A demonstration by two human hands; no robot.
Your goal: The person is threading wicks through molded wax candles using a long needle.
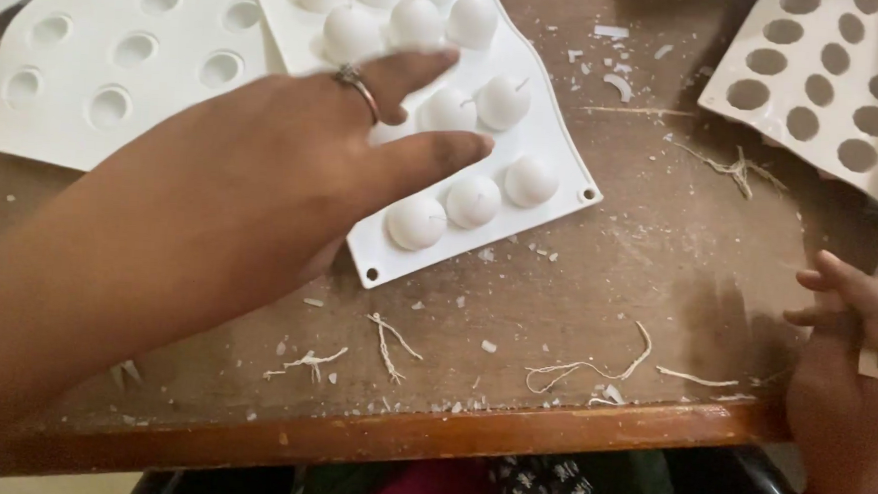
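Landmark: white silicone mould (552,198), the one with its domes facing up, lying on the wooden table (649,258).

Nearest the viewer, short of the mould's near corner: the table's front edge, littered with wick scraps (583,368) and wax flakes.

Right hand (854,349): well right of the mould, at the table's right edge, fingers loosely curled. Whether it holds anything cannot be told.

Left hand (293,159): lies across the mould's left half, fingers extended and slightly spread, flat on the domes, gripping nothing. Ring on one finger. Fingertips point right, toward the dome rows. This hand is the nearer by far.

Mould's long axis runs from its near corner away toward the top of the view, leaning leftward.

Beyond: a cavity-up mould (118,60) left of the landmark, another (828,87) far right.
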